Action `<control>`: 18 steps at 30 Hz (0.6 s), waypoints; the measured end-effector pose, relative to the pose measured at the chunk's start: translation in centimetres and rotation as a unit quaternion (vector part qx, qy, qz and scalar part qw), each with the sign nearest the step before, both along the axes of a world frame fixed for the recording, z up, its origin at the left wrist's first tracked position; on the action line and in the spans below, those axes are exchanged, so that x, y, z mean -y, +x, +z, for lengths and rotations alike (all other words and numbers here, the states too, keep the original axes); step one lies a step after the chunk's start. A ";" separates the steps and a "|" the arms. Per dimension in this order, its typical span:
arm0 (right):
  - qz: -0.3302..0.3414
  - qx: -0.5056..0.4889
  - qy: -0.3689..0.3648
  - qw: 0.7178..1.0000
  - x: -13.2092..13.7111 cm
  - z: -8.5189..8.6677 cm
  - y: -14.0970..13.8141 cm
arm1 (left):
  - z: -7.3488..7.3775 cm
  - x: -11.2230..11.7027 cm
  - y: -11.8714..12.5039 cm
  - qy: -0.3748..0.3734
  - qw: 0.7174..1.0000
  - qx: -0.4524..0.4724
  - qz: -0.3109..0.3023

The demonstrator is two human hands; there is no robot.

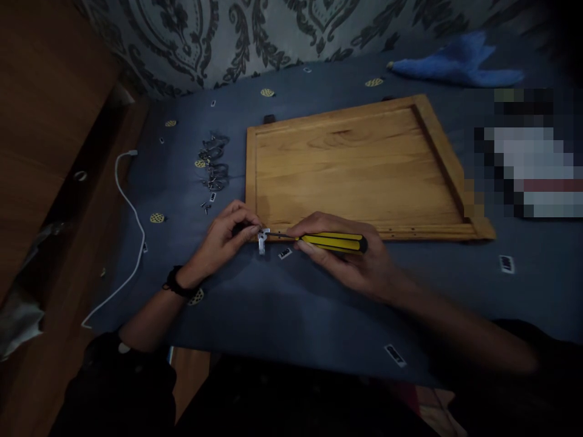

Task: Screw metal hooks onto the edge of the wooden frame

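A framed wooden panel lies on the dark blue cloth, a row of small holes along its near edge. At its near left corner sits a silver metal hinge. My left hand pinches the hinge between thumb and fingers. My right hand is closed round a yellow and black screwdriver, which points left, its tip at the hinge. Whether a screw is under the tip is too small to tell.
Left of the panel lie a pile of metal fittings and several loose screws. A white cable runs along the left side of the cloth. A blue fluffy object lies at the back right, near a blurred-out patch.
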State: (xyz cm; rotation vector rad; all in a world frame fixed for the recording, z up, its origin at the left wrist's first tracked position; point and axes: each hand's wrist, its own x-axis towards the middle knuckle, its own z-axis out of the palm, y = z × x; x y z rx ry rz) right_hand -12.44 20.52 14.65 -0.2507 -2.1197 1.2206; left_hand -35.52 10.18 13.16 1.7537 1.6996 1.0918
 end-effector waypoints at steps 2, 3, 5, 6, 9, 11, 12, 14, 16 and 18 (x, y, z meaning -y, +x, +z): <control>0.000 0.001 0.001 1.000 0.0 0.0 0.0 | 0.0 0.0 -0.1 0.006 1.000 -0.005 -0.008; -0.001 0.000 0.000 1.000 0.0 0.0 0.0 | 0.0 0.0 -0.1 0.006 1.000 -0.009 -0.012; -0.002 -0.001 0.000 1.000 0.0 -0.1 -0.1 | 0.1 0.0 0.0 0.004 1.000 -0.019 -0.017; -0.002 -0.001 0.000 1.000 0.0 -0.1 -0.1 | 0.1 0.1 0.0 0.003 1.000 -0.025 -0.017; 0.001 -0.007 0.002 1.000 0.0 -0.1 -0.1 | 0.3 0.1 0.2 0.001 0.999 -0.040 -0.022; 0.003 -0.007 0.003 1.000 0.0 -0.1 0.0 | 0.4 0.1 0.2 -0.002 0.999 -0.046 -0.025; 0.003 -0.006 0.003 1.000 0.0 -0.1 0.0 | 0.5 0.1 0.2 -0.003 0.998 -0.049 -0.026; 0.002 -0.003 0.001 1.000 0.0 0.0 0.0 | 0.4 0.1 0.2 -0.004 0.998 -0.053 -0.024; 0.004 -0.004 -0.002 1.000 0.0 0.0 0.0 | 0.3 0.1 0.2 -0.005 0.998 -0.054 -0.022; 0.005 -0.007 -0.004 1.000 0.0 0.0 0.0 | 0.3 0.1 0.2 0.001 0.998 -0.055 -0.021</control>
